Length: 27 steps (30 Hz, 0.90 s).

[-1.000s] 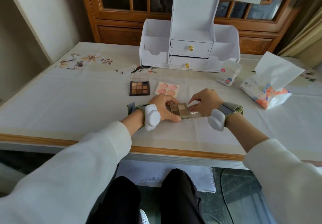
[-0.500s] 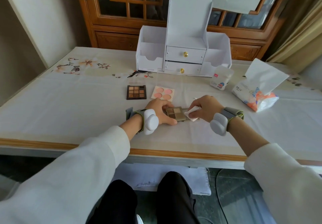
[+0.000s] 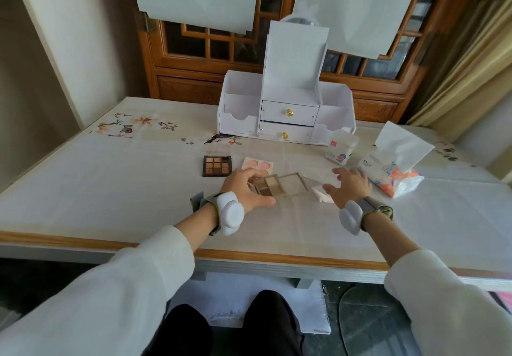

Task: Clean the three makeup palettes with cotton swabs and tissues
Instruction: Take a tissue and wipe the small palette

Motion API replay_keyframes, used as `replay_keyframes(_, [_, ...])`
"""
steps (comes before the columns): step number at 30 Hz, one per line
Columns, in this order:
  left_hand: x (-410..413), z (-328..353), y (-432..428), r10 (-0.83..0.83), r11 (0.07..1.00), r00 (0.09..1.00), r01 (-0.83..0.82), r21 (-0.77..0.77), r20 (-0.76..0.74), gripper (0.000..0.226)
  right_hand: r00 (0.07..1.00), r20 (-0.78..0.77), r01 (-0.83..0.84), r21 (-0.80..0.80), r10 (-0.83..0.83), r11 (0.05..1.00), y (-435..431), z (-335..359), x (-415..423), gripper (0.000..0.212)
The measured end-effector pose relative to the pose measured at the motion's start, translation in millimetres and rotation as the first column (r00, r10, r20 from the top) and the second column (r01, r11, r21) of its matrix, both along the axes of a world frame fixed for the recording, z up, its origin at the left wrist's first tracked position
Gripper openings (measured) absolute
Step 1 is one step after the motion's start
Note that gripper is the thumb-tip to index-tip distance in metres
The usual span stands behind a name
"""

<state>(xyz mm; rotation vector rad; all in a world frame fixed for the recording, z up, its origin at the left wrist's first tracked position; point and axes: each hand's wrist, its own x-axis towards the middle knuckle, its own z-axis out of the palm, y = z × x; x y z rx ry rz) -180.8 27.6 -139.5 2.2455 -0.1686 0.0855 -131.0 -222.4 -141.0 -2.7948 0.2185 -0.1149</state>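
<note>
My left hand [image 3: 243,189] grips the left end of an open beige-brown eyeshadow palette [image 3: 277,185] with a clear lid, lying on the table. Beyond it lie a dark nine-pan palette [image 3: 217,165] and a pink blush palette [image 3: 259,165]. My right hand [image 3: 349,188] hovers with spread fingers to the right of the open palette and holds nothing. A crumpled used tissue [image 3: 321,193] lies on the table just under and left of that hand. A thin cotton swab [image 3: 311,178] lies by the lid's right edge.
A tissue pack [image 3: 388,172] with one sheet sticking up sits at the right. A cotton swab pack [image 3: 341,149] stands beside it. A white drawer organizer [image 3: 286,111] stands at the back. The table's wooden front edge [image 3: 277,257] runs below my wrists.
My right hand has let go of the tissue, which now lies on the table, and has opened and moved right. The left hand keeps hold of the palette. The camera has tilted upward.
</note>
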Motion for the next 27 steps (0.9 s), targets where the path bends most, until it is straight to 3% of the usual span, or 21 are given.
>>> replay_keyframes(4, [-4.9, 16.8, -6.5, 0.045, 0.993, 0.996, -0.037, -0.109, 0.073, 0.053, 0.987, 0.146, 0.045, 0.168, -0.07, 0.985, 14.3, 13.0, -3.0, 0.037])
replay_keyframes(6, [-7.6, 25.1, -11.9, 0.077, 0.987, 0.993, -0.064, -0.144, 0.086, 0.051, 0.986, 0.148, 0.016, 0.409, -0.084, 0.913, 23.9, 20.7, -5.3, 0.029])
replay_keyframes(7, [-8.7, 28.4, -14.7, 0.098, 0.983, 0.99, -0.081, -0.163, 0.1, 0.051, 0.99, 0.103, 0.015, 0.596, -0.095, 0.803, 29.6, 26.2, -7.5, 0.029])
replay_keyframes(9, [-10.8, 34.8, -20.5, 0.134, 0.977, 0.982, -0.109, -0.184, 0.13, 0.05, 0.998, -0.003, 0.03, 0.874, -0.055, 0.485, 38.5, 36.8, -12.2, 0.037])
replay_keyframes(10, [-11.8, 37.3, -22.8, 0.145, 0.976, 0.98, -0.118, -0.183, 0.139, 0.05, 1.0, -0.027, 0.024, 0.932, 0.003, 0.362, 41.9, 41.5, -15.3, 0.042])
replay_keyframes(12, [-14.0, 39.4, -27.1, 0.159, 0.975, 0.977, -0.131, -0.182, 0.143, 0.05, 0.995, -0.026, 0.001, 0.971, 0.1, 0.24, 46.8, 47.4, -20.2, 0.048])
replay_keyframes(20, [-20.1, 42.6, -35.5, 0.148, 0.98, 0.978, -0.126, -0.151, 0.145, 0.049, 0.986, 0.08, -0.084, 0.996, 0.144, 0.019, 53.6, 62.9, -29.2, 0.037])
replay_keyframes(24, [-22.0, 46.5, -40.4, 0.173, 0.977, 0.976, -0.153, -0.148, 0.13, 0.048, 0.968, 0.081, -0.092, 0.995, 0.239, 0.034, 57.4, 63.9, -30.3, 0.04])
replay_keyframes(27, [-22.3, 46.7, -43.5, 0.182, 0.972, 0.977, -0.161, -0.172, 0.115, 0.049, 0.951, 0.063, -0.094, 0.992, 0.302, 0.088, 62.0, 63.0, -32.4, 0.028])
